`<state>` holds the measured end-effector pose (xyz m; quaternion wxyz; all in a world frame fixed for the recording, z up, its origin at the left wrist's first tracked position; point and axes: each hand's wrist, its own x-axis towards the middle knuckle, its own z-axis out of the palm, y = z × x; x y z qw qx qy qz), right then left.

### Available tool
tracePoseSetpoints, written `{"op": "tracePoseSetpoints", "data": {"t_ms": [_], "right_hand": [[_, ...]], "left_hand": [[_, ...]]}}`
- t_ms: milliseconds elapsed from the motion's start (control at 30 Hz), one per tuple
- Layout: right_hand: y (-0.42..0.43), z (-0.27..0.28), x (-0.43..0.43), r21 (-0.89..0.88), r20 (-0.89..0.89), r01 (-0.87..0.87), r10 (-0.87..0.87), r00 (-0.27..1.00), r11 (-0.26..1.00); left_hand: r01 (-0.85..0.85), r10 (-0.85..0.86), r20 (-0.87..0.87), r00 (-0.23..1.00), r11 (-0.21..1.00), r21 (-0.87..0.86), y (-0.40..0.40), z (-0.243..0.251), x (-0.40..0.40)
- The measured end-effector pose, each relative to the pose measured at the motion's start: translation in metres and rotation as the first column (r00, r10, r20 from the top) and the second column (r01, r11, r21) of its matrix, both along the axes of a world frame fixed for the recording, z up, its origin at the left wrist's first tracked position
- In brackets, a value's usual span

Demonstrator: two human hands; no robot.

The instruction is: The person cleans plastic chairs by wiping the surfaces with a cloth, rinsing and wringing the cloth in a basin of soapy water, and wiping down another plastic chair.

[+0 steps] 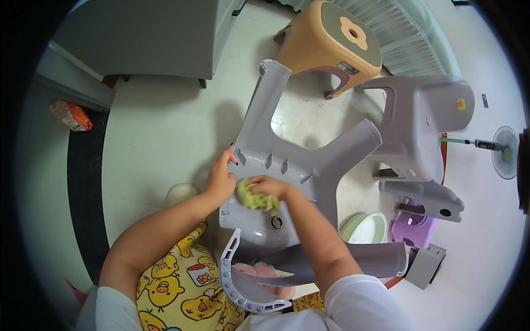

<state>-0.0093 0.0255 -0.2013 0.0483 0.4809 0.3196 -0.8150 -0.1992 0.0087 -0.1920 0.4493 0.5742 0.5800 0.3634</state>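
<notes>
A grey plastic stool [323,165] lies tipped over before me, its underside and spread legs showing. My left hand [223,173] grips the near left edge of the stool with its fingers. In my right hand [269,186] is a bunched yellow-green cloth [256,198], pressed against the inner surface of the stool's seat, above a round hole. The cloth is slightly blurred, and part of it is hidden by the fingers.
Beyond the stool stand an orange plastic stool [331,45] and a grey plastic chair [418,120]. A light green basin [366,229] and a purple stool [414,229] are at the right. A grey cabinet [145,37] stands at the upper left, an orange packet [70,116] at the left.
</notes>
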Motion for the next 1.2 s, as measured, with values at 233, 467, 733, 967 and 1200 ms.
{"op": "tracePoseSetpoints", "data": {"t_ms": [233,467,733,967,1200], "right_hand": [[-0.022,-0.003,0.011,0.384,0.255,-0.206,0.111,0.961,0.9],[-0.022,0.02,0.075,-0.12,0.742,-0.758,0.565,0.361,0.641],[-0.051,0.048,0.075,-0.405,0.655,-0.842,0.756,0.006,0.358],[-0.027,0.05,0.044,-0.594,0.408,-0.709,0.902,0.14,0.379],[-0.013,0.033,0.115,0.275,0.935,-0.866,-0.324,0.14,0.417]], "left_hand": [[0.01,-0.01,0.046,0.999,1.0,0.008,0.003,-0.002,0.003],[0.014,0.008,0.093,0.996,0.973,-0.228,0.008,0.018,0.007],[-0.019,0.023,0.055,0.998,0.996,-0.087,0.005,0.003,0.002],[-0.025,0.026,0.049,0.998,0.999,-0.027,0.002,-0.012,0.0],[0.014,-0.009,0.077,0.997,0.998,-0.069,0.003,-0.001,0.002]]}}
